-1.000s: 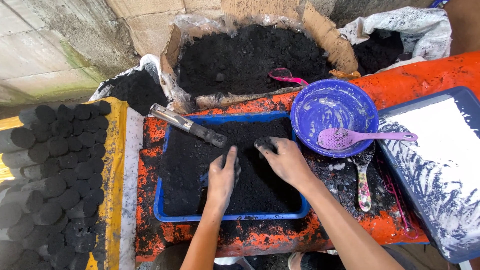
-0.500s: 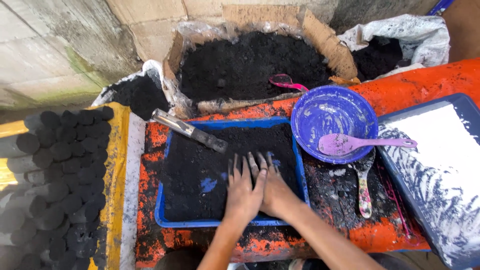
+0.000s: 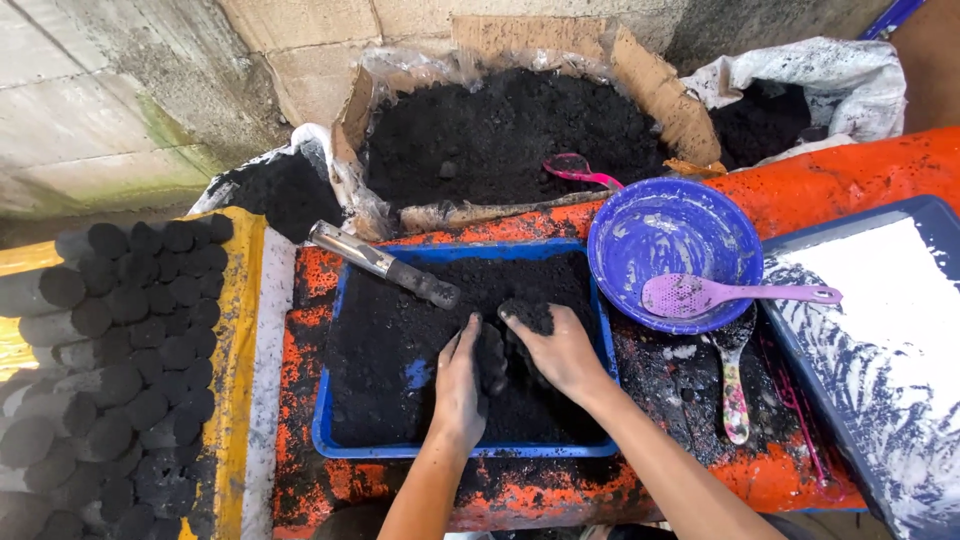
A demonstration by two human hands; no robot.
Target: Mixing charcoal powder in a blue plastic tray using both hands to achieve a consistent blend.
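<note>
Shallow blue rectangular plastic tray (image 3: 345,440), landmark: holds loose black powder (image 3: 385,350).
Left hand (image 3: 460,385) and right hand (image 3: 560,350), inside tray, right half: fingers curled, cupping one powder clump between them.
Handling judgement: keep both palms pressing evenly or the clump crumbles.
Metal cylinder tool (image 3: 385,265): across tray's far-left corner.
Round blue plastic bowl (image 3: 675,225) bearing purple spoon (image 3: 735,294): right of tray.
Cardboard box of black powder (image 3: 500,130): beyond tray.

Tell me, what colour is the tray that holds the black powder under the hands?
The tray is blue, seen in the head view.
</note>
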